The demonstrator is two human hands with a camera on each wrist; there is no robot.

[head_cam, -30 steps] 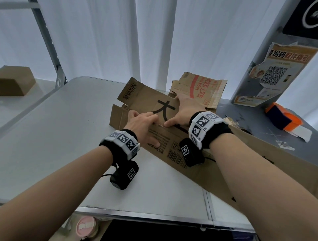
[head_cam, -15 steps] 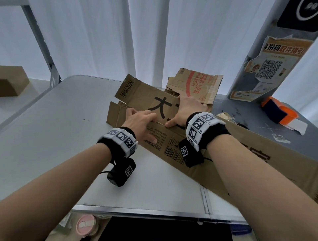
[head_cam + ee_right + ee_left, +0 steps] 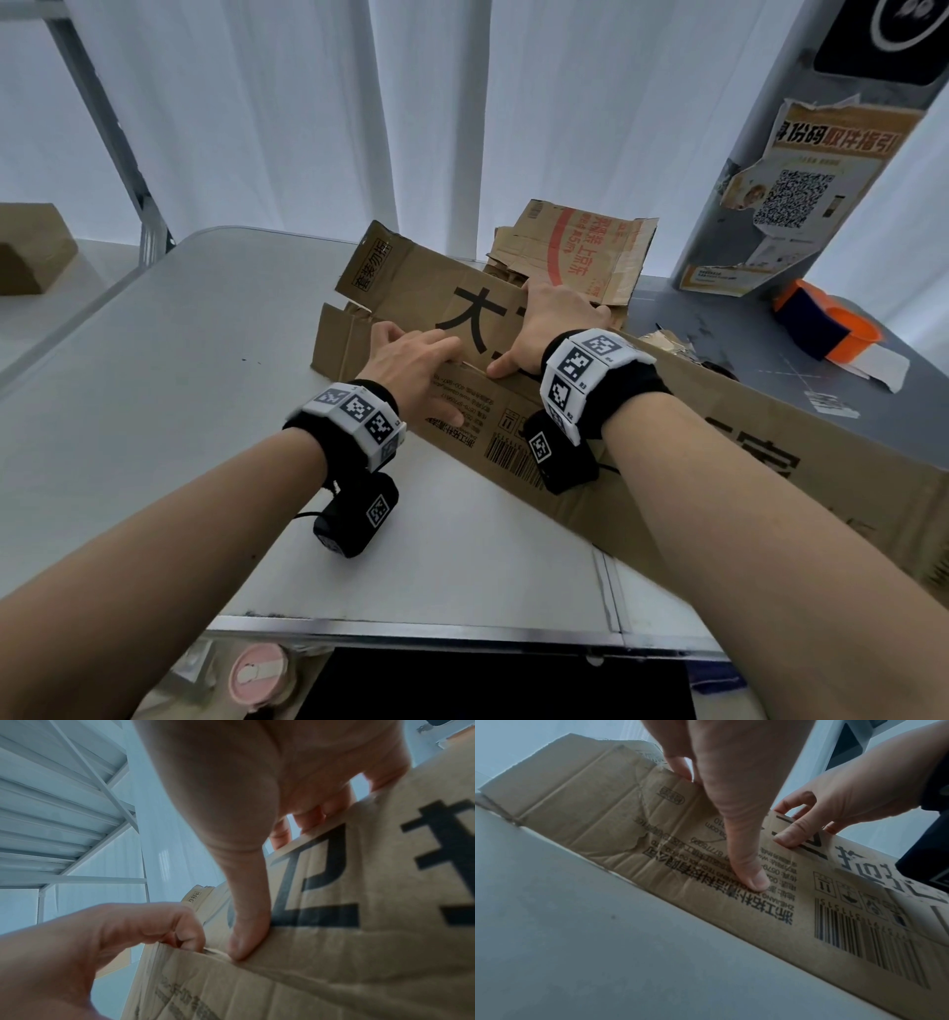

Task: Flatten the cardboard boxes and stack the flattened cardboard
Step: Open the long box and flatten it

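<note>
My left hand (image 3: pixel 411 367) grips the long brown printed cardboard box (image 3: pixel 719 452) lying partly collapsed on the pale grey worktop (image 3: pixel 154 385): thumb pressed on its creased near panel, fingers hooked over the top fold. Just beside it, my right hand (image 3: pixel 552 324) pinches the same fold, fingers curled behind. Beyond, torn red-printed flattened cardboard (image 3: pixel 580 257) leans upright.

Right hand (image 3: pixel 257 787) grips cardboard box (image 3: pixel 347 953); thumb (image 3: pixel 246 923) presses its crease
</note>
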